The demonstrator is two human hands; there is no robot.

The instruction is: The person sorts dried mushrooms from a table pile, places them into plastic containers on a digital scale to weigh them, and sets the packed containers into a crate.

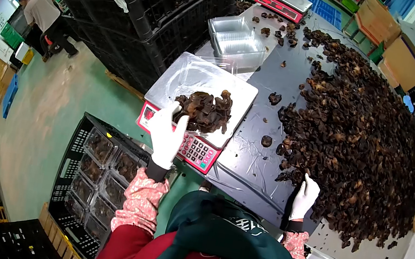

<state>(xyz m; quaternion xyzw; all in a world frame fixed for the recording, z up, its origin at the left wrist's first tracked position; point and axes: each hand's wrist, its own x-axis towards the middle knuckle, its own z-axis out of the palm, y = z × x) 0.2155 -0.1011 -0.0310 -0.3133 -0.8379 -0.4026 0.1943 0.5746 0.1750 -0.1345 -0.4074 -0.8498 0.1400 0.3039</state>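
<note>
My left hand (168, 131), in a white glove, is at the near left side of a clear plastic tray of dark wood ear mushrooms (204, 111). Its thumb and fingers are spread apart, touching the tray's edge or the mushrooms there. The tray rests on the steel plate of a red and white digital scale (242, 100). At the near edge of a big heap of wood ear mushrooms (362, 148), my right hand (305, 198), also gloved, has a finger stretched out against the pieces. Its other fingers are partly hidden.
Stacked clear trays (237, 42) and a second scale (283, 1) stand farther back. Tall black crates (128, 14) rise at left. Below, a black crate (69, 162) holds several filled boxes (101, 146). A person (46, 14) bends over in the left background.
</note>
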